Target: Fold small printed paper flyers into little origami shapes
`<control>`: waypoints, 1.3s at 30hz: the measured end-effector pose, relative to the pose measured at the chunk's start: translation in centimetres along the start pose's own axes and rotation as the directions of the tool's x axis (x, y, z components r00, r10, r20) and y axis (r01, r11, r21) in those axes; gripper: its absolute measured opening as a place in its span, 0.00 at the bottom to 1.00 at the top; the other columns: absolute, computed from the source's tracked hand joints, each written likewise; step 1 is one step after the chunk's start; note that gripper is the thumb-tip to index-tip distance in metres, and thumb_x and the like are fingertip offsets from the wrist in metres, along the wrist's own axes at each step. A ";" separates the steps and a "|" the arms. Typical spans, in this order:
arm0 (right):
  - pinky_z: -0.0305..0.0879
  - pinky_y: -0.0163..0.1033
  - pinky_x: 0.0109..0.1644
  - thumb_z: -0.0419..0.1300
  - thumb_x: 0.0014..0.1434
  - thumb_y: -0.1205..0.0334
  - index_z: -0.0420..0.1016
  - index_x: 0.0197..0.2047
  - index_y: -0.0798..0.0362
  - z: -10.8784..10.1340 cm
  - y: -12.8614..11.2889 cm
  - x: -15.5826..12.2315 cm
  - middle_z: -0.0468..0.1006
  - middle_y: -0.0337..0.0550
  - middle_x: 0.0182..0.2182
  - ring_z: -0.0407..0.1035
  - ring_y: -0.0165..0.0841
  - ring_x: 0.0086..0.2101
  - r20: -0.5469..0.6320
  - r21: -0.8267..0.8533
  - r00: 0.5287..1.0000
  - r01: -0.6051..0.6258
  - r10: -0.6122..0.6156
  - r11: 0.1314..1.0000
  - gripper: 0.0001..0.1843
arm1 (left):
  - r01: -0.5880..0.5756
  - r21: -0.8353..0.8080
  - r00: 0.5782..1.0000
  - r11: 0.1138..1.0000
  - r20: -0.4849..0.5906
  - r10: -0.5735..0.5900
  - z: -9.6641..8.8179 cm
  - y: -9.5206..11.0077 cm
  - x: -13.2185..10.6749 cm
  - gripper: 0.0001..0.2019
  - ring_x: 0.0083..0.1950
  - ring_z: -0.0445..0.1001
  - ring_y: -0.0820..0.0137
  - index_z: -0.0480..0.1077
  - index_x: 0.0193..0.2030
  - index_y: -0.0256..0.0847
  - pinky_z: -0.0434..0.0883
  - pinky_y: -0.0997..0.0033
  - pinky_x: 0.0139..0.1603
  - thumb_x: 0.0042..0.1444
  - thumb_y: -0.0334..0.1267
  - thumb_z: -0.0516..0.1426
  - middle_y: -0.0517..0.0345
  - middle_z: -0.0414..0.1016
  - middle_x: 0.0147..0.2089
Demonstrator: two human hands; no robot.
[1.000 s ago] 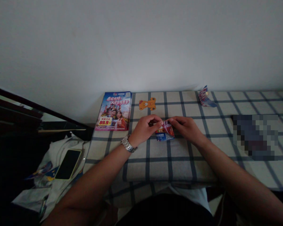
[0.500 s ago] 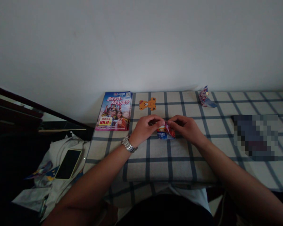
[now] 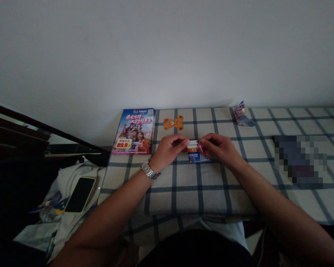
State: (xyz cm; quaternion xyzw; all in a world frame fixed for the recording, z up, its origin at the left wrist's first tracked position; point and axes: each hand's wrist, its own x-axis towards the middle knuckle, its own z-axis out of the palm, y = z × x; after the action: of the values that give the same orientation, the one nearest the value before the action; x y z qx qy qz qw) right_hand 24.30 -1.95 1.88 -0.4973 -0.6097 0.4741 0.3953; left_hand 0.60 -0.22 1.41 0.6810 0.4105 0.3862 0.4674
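Note:
A small folded piece of printed paper [image 3: 198,153], red, white and blue, rests on the checked tablecloth [image 3: 183,185] between my hands. My left hand [image 3: 169,148], with a metal watch at the wrist, pinches the paper's upper left corner with fingers closed. My right hand [image 3: 221,148] pinches its upper right edge, fingers curled. Both forearms reach in from the bottom of the head view.
A colourful flyer stack [image 3: 135,130] lies at the table's far left. An orange bear cut-out [image 3: 173,122] lies behind my hands. Another folded paper piece [image 3: 241,114] stands by the wall. A blurred dark patch [image 3: 302,159] sits right. A phone [image 3: 79,193] rests on clothes at left.
The folded paper was raised and worked between my fingers, then pressed flatter. It now lies lower and slightly more to the right, with its blue part showing.

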 end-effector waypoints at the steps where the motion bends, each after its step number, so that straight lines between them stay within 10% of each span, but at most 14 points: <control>1: 0.68 0.39 0.35 0.67 0.64 0.45 0.81 0.37 0.51 0.0 0.1 0.0 0.81 0.40 0.29 0.71 0.33 0.29 -0.001 0.003 1.000 -0.009 0.009 1.000 0.17 | 0.008 -0.018 1.000 1.000 0.009 -0.007 0.0 0.0 0.0 0.17 0.35 0.78 0.70 0.79 0.40 0.40 0.74 0.72 0.37 0.66 0.54 0.61 0.57 0.81 0.34; 17: 0.68 0.37 0.32 0.69 0.61 0.45 0.84 0.39 0.52 0.1 0.6 -0.3 0.83 0.41 0.30 0.73 0.32 0.27 0.090 -0.024 0.995 -0.033 0.035 0.999 0.17 | -0.066 0.069 0.984 0.995 0.172 0.054 0.5 0.7 -0.1 0.11 0.41 0.80 0.69 0.78 0.45 0.42 0.75 0.69 0.45 0.67 0.47 0.61 0.57 0.82 0.42; 29: 0.74 0.43 0.49 0.65 0.64 0.37 0.80 0.42 0.48 -0.2 -0.1 0.0 0.83 0.44 0.39 0.77 0.39 0.41 -0.088 0.021 0.994 0.068 -0.066 0.997 0.21 | 0.012 -0.020 1.000 1.000 -0.007 -0.012 0.2 -0.1 0.1 0.08 0.39 0.74 0.71 0.71 0.42 0.40 0.70 0.72 0.40 0.65 0.42 0.61 0.58 0.76 0.38; 39: 0.77 0.47 0.49 0.70 0.60 0.43 0.76 0.46 0.47 0.5 1.4 0.3 0.84 0.45 0.42 0.79 0.40 0.42 -0.010 0.051 0.999 0.048 -0.047 0.998 0.20 | 0.041 0.054 0.995 0.998 -0.097 -0.036 0.1 -0.3 0.1 0.05 0.38 0.70 0.72 0.68 0.40 0.41 0.69 0.73 0.40 0.64 0.38 0.60 0.61 0.71 0.38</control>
State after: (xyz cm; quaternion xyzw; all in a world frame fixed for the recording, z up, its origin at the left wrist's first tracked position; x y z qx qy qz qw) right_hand 24.08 -1.70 0.45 -0.4746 -0.6072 0.4776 0.4218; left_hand 0.64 -0.05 1.11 0.6666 0.4561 0.3977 0.4354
